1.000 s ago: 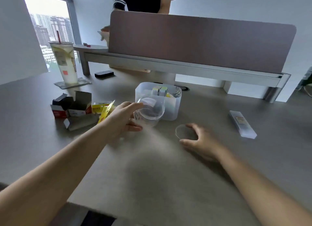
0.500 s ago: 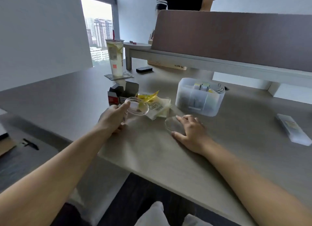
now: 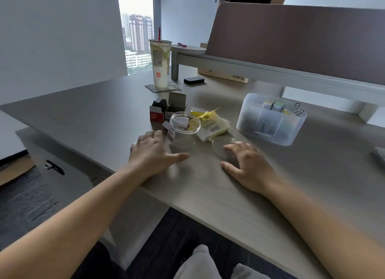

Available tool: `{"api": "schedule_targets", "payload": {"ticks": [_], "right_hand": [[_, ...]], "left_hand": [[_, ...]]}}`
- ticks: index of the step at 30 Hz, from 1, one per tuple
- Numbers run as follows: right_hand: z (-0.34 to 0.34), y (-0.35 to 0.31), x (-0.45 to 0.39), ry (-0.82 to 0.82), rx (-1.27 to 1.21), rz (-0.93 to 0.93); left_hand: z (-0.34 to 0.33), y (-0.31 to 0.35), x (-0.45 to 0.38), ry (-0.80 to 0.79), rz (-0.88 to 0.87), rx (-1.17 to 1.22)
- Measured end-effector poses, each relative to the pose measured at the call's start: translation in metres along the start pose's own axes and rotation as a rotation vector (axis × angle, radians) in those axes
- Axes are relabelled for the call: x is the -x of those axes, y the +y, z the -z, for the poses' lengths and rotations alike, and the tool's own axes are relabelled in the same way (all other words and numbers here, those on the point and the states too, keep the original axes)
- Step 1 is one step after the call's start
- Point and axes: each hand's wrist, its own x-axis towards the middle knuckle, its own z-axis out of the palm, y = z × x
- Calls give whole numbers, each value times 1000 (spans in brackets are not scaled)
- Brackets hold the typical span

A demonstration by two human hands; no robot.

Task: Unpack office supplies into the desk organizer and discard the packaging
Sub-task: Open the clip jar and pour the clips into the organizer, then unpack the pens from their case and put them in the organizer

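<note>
An empty clear plastic jar stands upright on the desk beside the yellow plastic wrappers. My left hand lies just left of the jar, fingers spread and apart from it. The jar's clear round lid lies flat to the right of the jar. My right hand rests on the desk with its fingertips at the lid's near edge. The translucent desk organizer, holding binder clips and small supplies, stands at the right.
Opened red and grey cardboard boxes sit behind the jar. A tall drink cup stands on a coaster at the back, near a black object. A brown partition with a person behind it borders the desk. A wrapped item lies far right.
My left hand carried the jar from the organizer to the left, set it down by the wrappers and let go. The view swung left. My right hand stayed by the lid.
</note>
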Motion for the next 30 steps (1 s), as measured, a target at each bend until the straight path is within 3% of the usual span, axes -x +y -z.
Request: {"api": "schedule_targets", "payload": {"ticks": [8,19,24,30], "right_hand": [[-7,-1,-17,-125,-11,-19],[-27,-1,-81,-195,13,-61],[-19,1,-62,-89,-46,-37],[9,26,3,-79,-43,-83]], "left_hand": [[-10,17,-36,51,97,139],[-10,0,-74,3,167,32],[-1,2,-53,11,66,91],[-4,36,-3,97,-230,118]]}}
